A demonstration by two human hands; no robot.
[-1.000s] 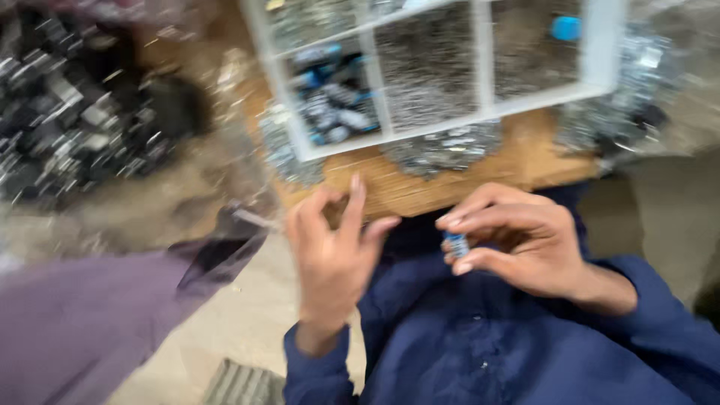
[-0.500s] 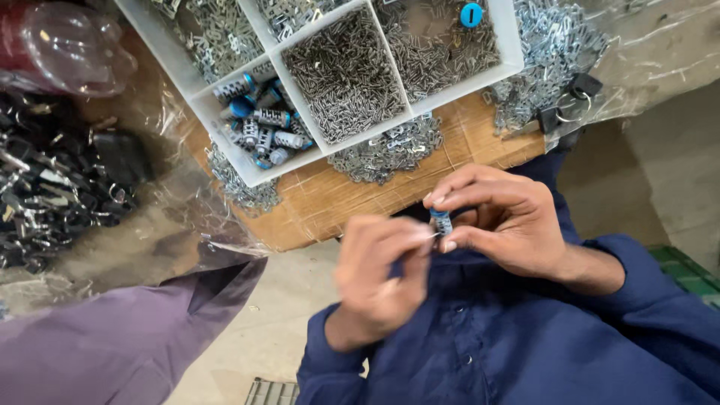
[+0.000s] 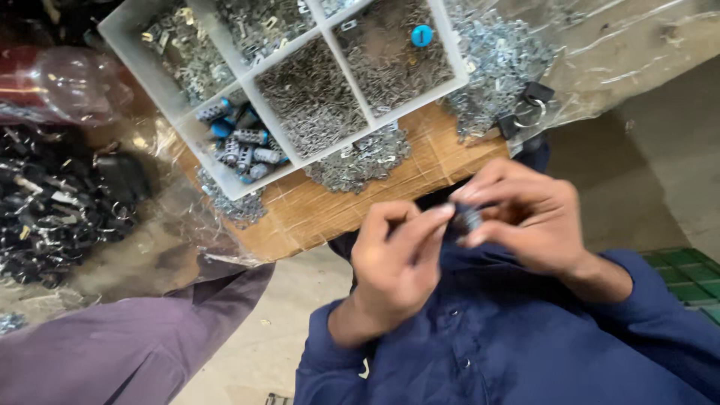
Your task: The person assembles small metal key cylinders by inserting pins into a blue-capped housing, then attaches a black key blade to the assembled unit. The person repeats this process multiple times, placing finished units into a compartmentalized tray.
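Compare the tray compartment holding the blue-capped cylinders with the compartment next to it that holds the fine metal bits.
The cylinder compartment holds a few chunky grey pieces with blue ends, each easy to tell apart; the fine-parts compartment is packed with tiny grey metal pieces in one dense heap. The first shows bare floor between its pieces; the second shows none. Both belong to the same white divided tray on the wooden board.

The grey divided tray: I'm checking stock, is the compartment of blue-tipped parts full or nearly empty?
Partly filled: the blue-tipped parts lie loosely, with bare tray floor showing beside them.
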